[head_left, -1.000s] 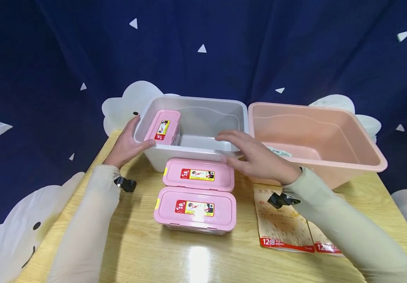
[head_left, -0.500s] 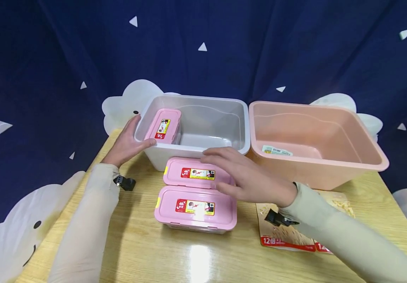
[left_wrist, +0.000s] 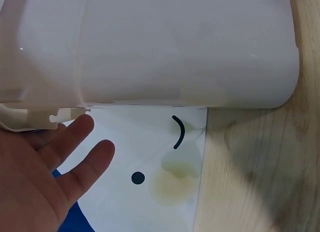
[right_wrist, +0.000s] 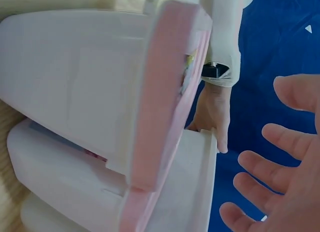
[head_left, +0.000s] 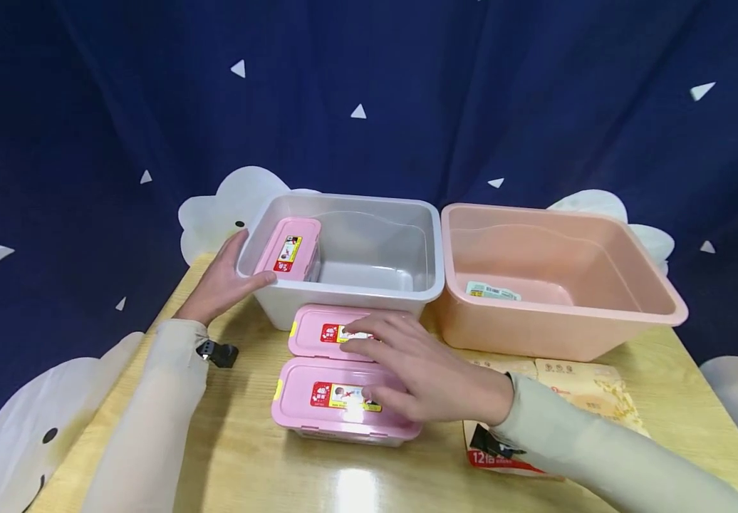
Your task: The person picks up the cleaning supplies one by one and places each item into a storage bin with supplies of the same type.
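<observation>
At the front left corner of a grey storage bin (head_left: 375, 291), my left hand (head_left: 218, 281) holds the rim, its thumb over the front edge. The left wrist view shows two fingers standing off the bin (left_wrist: 175, 52). A pink-lidded box (head_left: 288, 246) stands inside the bin at its left end. Two similar boxes sit in front of the bin: a rear box (head_left: 308, 331) and a front box (head_left: 327, 417). My right hand (head_left: 420, 374) hovers over their right halves with fingers spread, partly hiding both lids. In the right wrist view those fingers are apart from the front box (right_wrist: 90, 77).
A peach storage bin (head_left: 561, 328) with a label on its floor stands against the grey bin's right side. Two flat beige packets (head_left: 587, 388) lie before it, partly under my right forearm. A dark blue curtain (head_left: 369, 57) hangs behind the wooden table (head_left: 253, 456).
My right hand has come out from over the grey bin's front rim, moving toward me and down above the two boxes. The left hand stays on the bin corner. The head view has tilted slightly.
</observation>
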The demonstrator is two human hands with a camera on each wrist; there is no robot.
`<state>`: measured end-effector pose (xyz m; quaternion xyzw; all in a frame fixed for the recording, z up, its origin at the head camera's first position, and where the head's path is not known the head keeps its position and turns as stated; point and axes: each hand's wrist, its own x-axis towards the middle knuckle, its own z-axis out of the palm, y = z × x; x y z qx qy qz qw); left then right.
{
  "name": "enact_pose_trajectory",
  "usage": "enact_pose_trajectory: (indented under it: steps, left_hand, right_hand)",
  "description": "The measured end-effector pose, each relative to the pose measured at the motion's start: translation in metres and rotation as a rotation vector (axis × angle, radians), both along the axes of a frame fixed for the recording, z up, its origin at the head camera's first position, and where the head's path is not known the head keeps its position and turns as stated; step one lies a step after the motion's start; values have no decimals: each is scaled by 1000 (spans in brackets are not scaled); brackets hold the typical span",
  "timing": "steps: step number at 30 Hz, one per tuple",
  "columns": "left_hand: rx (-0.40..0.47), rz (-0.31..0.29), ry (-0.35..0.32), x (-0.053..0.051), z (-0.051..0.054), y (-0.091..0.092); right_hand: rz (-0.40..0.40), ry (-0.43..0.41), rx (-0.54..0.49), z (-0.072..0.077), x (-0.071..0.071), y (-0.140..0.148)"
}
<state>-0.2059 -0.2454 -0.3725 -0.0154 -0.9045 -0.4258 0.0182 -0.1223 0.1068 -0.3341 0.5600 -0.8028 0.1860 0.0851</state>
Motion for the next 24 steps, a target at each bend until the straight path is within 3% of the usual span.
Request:
enact_pose_trajectory:
  steps: [10,18,24]
  left_hand:
    - [-14,1,-35,-3,3,-2]
    - [17,-6,-35,0,1,-5]
    - [13,2,-40,0,0,-4]
  right_hand:
    - [-45,-11,55,-11,5,-2]
    - [-48,18,66,-10,6,1]
    - [-22,13,101,-19,11,3]
